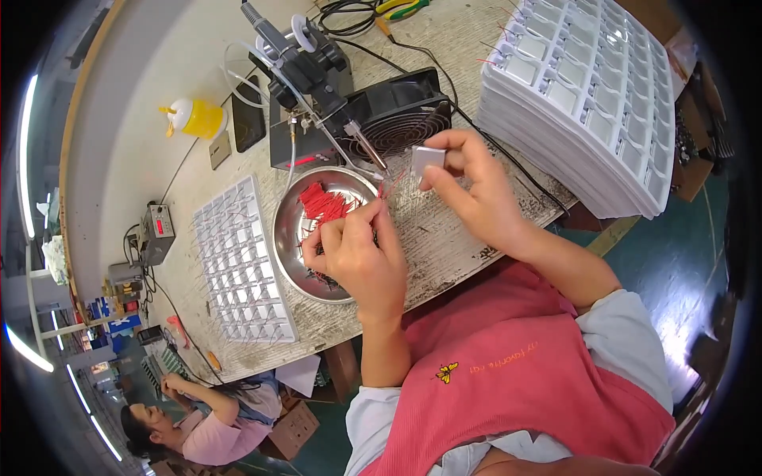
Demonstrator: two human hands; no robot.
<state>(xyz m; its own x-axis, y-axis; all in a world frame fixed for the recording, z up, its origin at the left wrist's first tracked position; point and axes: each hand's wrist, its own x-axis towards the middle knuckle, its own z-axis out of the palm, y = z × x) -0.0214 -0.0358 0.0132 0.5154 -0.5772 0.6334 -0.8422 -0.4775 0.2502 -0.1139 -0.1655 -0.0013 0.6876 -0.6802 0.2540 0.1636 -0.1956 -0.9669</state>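
Observation:
My left hand [361, 250] is closed in a pinch just below the soldering iron's tip, holding a thin red wire [382, 191]. Between the thumb and fingers of my right hand [476, 186] is a small flat silvery rectangular piece [429, 161], held upright to the right of the tip. The soldering iron [367, 147] is fixed in a black stand [305, 75] and points down toward my fingertips. Under my left hand sits a round metal bowl [279, 238] with a bundle of short red wires [324, 204]; my hand hides part of its contents.
A white compartment tray [246, 266] of small pieces with wires lies left of the bowl. Stacked white trays [567, 119] rise at the right. Behind stand a black fan [405, 119] and a yellow bottle [198, 119]. A cable [516, 170] crosses the bench. Another person [214, 420] works at lower left.

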